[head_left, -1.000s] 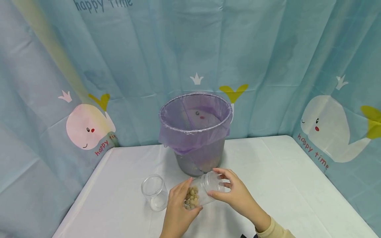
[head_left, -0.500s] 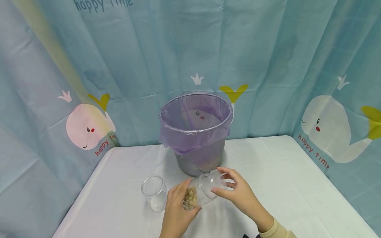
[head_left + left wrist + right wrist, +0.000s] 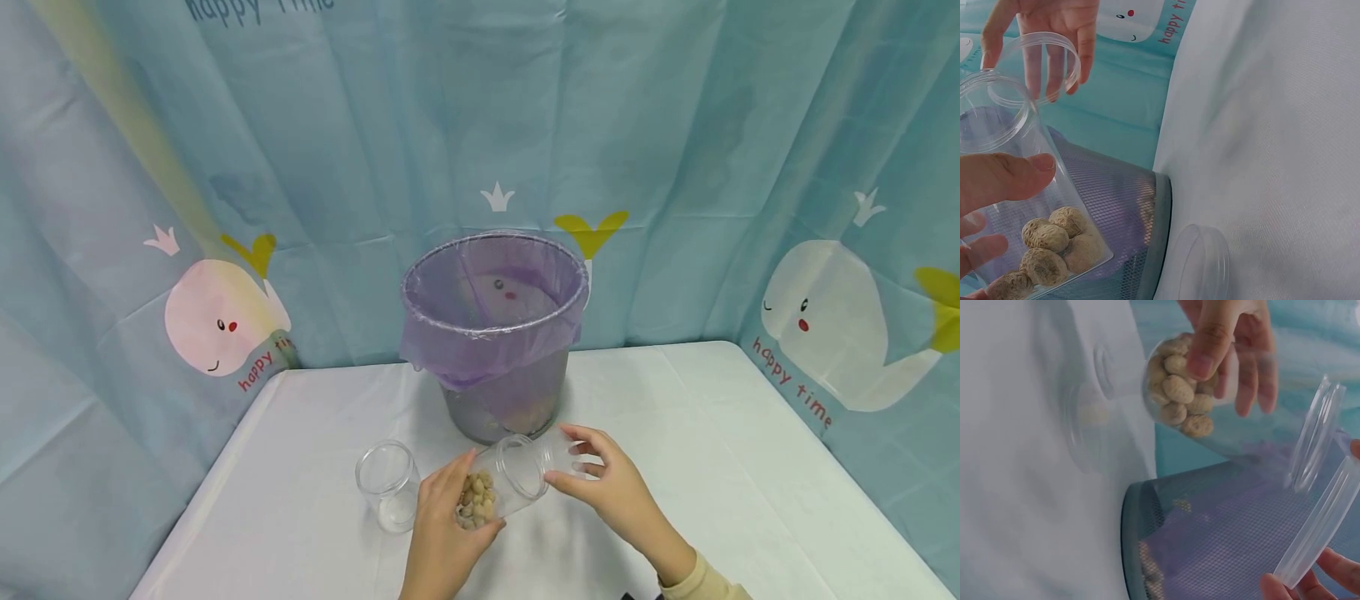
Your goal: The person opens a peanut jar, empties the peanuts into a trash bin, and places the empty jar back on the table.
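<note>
My left hand (image 3: pixel 450 525) grips a clear jar (image 3: pixel 516 500) round its lower part, tilted with its mouth up to the right. Several wrinkled tan, nut-like balls (image 3: pixel 1047 237) lie at the jar's bottom end. My right hand (image 3: pixel 615 487) holds a clear screw lid (image 3: pixel 1319 519) by its edge with fingers and thumb. In the right wrist view the lid stands just off the jar's threaded mouth, with a narrow gap between them. The left wrist view shows the lid apart from the rim too.
Behind the hands stands a grey mesh bin (image 3: pixel 502 408) lined with a purple bag. Left of my left hand, a second clear jar (image 3: pixel 386 483) stands on the white-covered table (image 3: pixel 300 500). A blue printed curtain (image 3: pixel 337 167) hangs round the back and sides.
My right hand has moved right, drawing the lid away from the jar's mouth. The left hand and jar have shifted slightly left.
</note>
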Demonstrator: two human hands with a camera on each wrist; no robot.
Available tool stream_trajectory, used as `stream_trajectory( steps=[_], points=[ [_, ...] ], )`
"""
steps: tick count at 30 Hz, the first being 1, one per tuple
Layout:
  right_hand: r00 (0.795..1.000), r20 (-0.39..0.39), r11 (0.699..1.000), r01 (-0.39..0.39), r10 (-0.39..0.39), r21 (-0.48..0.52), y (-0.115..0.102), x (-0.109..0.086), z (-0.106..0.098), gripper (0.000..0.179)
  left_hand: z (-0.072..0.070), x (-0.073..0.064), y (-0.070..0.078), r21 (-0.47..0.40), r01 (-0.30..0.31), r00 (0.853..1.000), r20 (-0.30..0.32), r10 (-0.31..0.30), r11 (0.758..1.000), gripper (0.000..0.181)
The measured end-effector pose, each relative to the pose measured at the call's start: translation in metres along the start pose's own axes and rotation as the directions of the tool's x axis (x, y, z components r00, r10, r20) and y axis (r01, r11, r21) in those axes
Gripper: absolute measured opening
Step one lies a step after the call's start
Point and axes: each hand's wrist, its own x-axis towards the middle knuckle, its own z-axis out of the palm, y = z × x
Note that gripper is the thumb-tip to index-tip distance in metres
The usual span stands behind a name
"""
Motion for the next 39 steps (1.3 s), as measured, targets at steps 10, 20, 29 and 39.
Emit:
stream_trajectory(
  steps=[10, 20, 29, 39],
  points=[
    [0.999, -0.039, 0.998, -0.015, 0.013, -0.063, 0.01, 0.001, -0.002, 0.066, -0.001, 0.0, 0.001, -0.011, 0.027, 1.0, 0.004, -0.027, 1.0, 0.096],
    [0.997, -0.067, 0.991, -0.055, 0.047, -0.123, 0.024, 0.002, -0.006, 0.068, -0.001, -0.001, 0.002, -0.013, 0.043, 0.999, -0.001, -0.043, 0.999, 0.095],
    [0.995, -0.062, 0.984, -0.081, 0.072, -0.161, 0.036, 0.004, -0.01, 0.072, -0.002, 0.001, 0.003, -0.009, 0.032, 0.999, 0.005, -0.032, 0.999, 0.094],
    [0.992, -0.069, 0.978, -0.115, 0.104, -0.171, 0.047, 0.005, -0.014, 0.072, -0.002, 0.002, 0.003, -0.014, 0.024, 1.0, 0.009, -0.024, 1.0, 0.094]
  ],
)
